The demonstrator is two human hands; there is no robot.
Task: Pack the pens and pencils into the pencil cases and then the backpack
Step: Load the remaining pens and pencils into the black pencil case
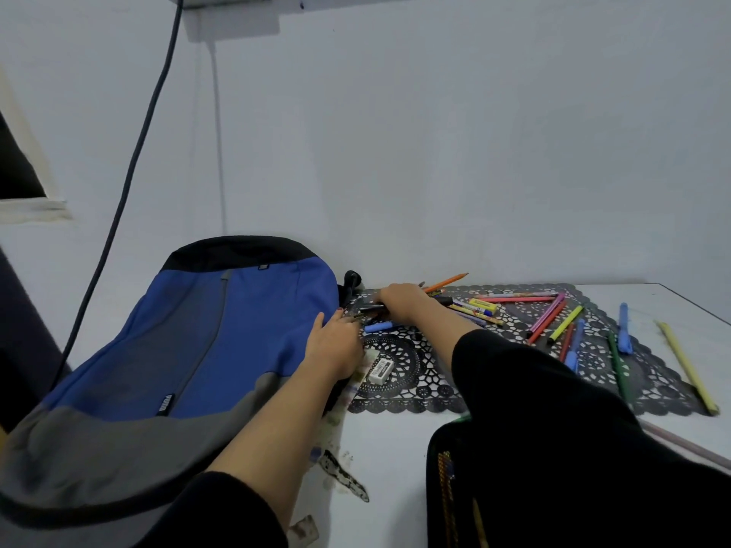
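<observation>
Right grip (403,304) is curled over a bunch of pens and pencils (374,308) on the black lace mat (399,350). Dark ends poke out on its left, and an orange pencil (447,282) sticks out past its far side. Left grip (336,346) sits just left of it and a bit nearer, fingers stretched out at the edge of the blue and grey backpack (190,350), reaching those dark ends. A blue marker (379,327) lies between the two grips, with a white eraser (380,369) just right of the left grip. Loose markers (548,316) are scattered well right of the right grip. The black pencil case (443,468) sits below the right sleeve on the white table (387,448).
</observation>
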